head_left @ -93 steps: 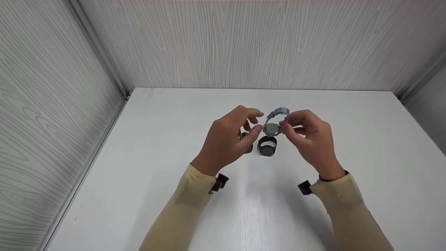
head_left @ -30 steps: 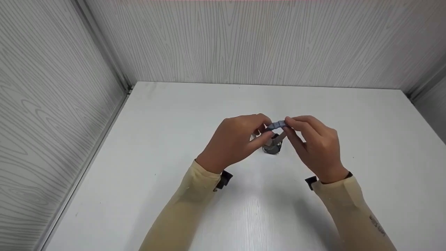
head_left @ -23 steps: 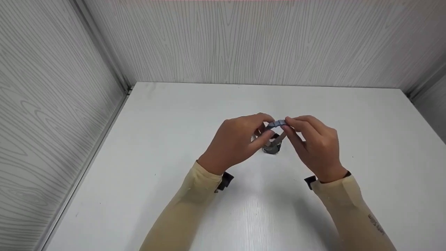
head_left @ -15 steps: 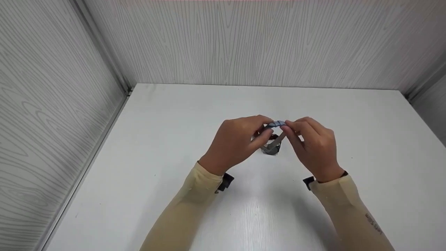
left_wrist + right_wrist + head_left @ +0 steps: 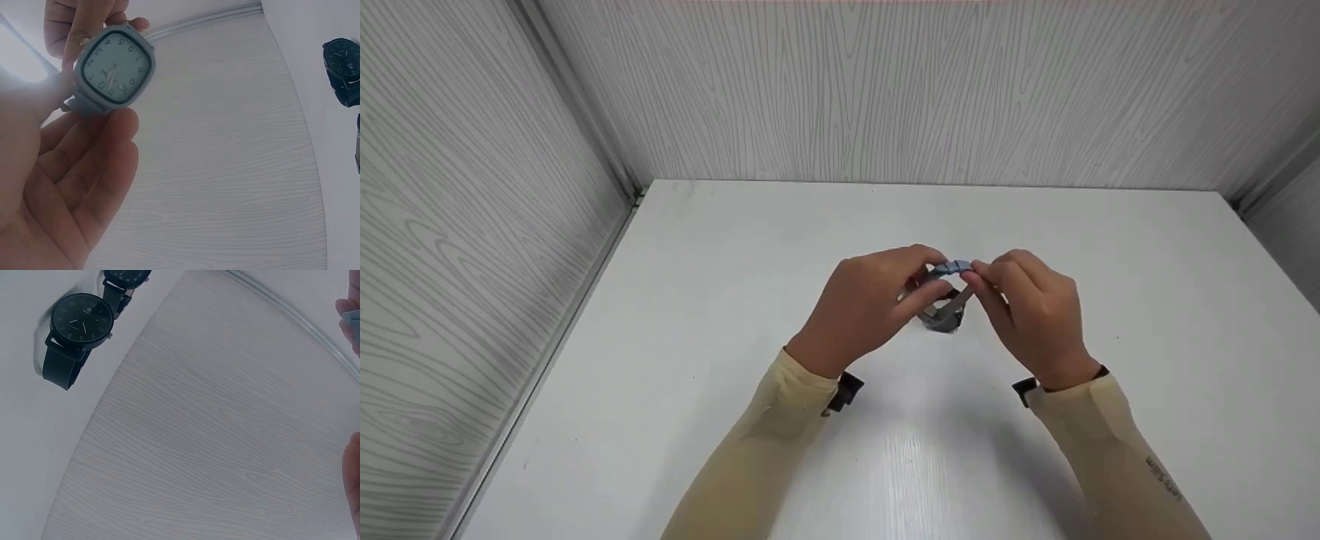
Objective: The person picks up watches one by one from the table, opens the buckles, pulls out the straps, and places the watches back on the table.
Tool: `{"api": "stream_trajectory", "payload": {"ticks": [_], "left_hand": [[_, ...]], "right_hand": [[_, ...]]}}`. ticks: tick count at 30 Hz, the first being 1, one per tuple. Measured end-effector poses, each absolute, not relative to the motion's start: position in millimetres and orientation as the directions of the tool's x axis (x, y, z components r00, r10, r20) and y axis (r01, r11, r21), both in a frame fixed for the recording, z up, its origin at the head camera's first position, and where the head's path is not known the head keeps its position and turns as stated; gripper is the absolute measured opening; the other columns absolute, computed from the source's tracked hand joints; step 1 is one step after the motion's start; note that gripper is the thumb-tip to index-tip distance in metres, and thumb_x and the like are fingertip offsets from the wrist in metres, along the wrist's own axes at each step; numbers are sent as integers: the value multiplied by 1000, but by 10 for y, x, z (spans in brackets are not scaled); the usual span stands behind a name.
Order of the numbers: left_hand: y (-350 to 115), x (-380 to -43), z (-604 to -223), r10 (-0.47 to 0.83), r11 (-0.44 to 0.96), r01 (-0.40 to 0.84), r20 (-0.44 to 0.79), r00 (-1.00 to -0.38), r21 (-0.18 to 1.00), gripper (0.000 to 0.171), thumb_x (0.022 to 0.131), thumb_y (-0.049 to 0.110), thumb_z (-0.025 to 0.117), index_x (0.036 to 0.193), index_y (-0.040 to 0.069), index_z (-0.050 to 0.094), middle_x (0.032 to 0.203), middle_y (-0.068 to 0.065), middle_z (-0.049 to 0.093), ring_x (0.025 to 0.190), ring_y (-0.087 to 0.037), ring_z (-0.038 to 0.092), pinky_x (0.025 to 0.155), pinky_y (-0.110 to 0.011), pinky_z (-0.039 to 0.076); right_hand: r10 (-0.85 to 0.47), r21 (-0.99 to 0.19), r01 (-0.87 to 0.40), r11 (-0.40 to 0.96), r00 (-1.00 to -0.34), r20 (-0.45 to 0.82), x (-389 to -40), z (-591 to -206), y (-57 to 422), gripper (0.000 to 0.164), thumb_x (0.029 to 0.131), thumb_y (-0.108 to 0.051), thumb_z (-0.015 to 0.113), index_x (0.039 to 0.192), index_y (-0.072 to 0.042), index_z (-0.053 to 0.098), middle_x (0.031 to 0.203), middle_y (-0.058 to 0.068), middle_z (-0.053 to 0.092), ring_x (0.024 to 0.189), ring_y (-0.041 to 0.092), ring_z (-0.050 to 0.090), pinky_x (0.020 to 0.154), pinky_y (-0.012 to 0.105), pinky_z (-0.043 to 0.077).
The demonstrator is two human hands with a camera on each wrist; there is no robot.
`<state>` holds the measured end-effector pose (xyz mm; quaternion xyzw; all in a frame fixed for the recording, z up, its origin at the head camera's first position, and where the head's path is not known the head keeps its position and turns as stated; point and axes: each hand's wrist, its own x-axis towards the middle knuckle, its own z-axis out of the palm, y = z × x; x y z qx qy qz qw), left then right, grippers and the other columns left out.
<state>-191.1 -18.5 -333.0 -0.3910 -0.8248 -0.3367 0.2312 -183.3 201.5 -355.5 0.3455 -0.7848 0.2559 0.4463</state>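
A blue-grey wristwatch (image 5: pixel 954 268) is held up above the table between both hands. Its squarish dial (image 5: pixel 117 66) faces the left wrist view. My left hand (image 5: pixel 871 306) grips the watch at its left side, thumb and fingers on either side of the strap. With thumb and index finger, my right hand (image 5: pixel 1039 315) pinches the strap near the buckle end. Only parts of the right hand's fingers (image 5: pixel 350 312) reach into the right wrist view. Fingers partly cover the strap, so how it is fastened cannot be told.
On the white table (image 5: pixel 735 262) below the hands sits a black round-dial watch (image 5: pixel 81 320). A second dark watch (image 5: pixel 127 277) lies beside it, hidden by the left hand in the head view. Wood-grain panels (image 5: pixel 840 90) enclose the back and sides.
Three seconds ago the right hand alone held the watch, with the left hand's fingers apart beside it. Now both hands hold it, turned differently. Lately the right fingertips have shifted slightly left.
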Motion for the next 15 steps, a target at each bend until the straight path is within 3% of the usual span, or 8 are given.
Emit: {"api": "stream_trajectory", "payload": {"ticks": [4, 8, 15], "left_hand": [[-196, -1931, -3341, 496, 484, 799, 640, -587, 357, 20, 102, 29, 68, 112, 12, 72, 90, 5, 70, 70, -4, 57, 63, -22, 49], [-208, -1947, -3352, 500, 481, 807, 648, -574, 343, 20, 101, 27, 69, 114, 13, 72, 94, 4, 71, 74, -6, 58, 67, -22, 50], [-212, -1959, -3361, 496, 455, 829, 680, -539, 326, 25, 99, 34, 69, 112, 13, 73, 92, 4, 71, 75, -7, 57, 68, -21, 50]], "right_hand": [[-328, -139, -770, 623, -418, 847, -1825, -3520, 2016, 15, 95, -11, 76, 98, 2, 68, 89, 13, 65, 72, 24, 66, 60, 35, 54], [-334, -190, -758, 624, -479, 812, -1819, -3495, 2025, 22, 86, -1, 82, 103, 1, 68, 101, 13, 65, 83, 24, 69, 73, 32, 56], [-372, -258, -788, 560, -516, 772, -1809, -3490, 2023, 26, 88, 3, 79, 112, -1, 70, 104, 10, 69, 89, 20, 68, 86, 20, 52]]}}
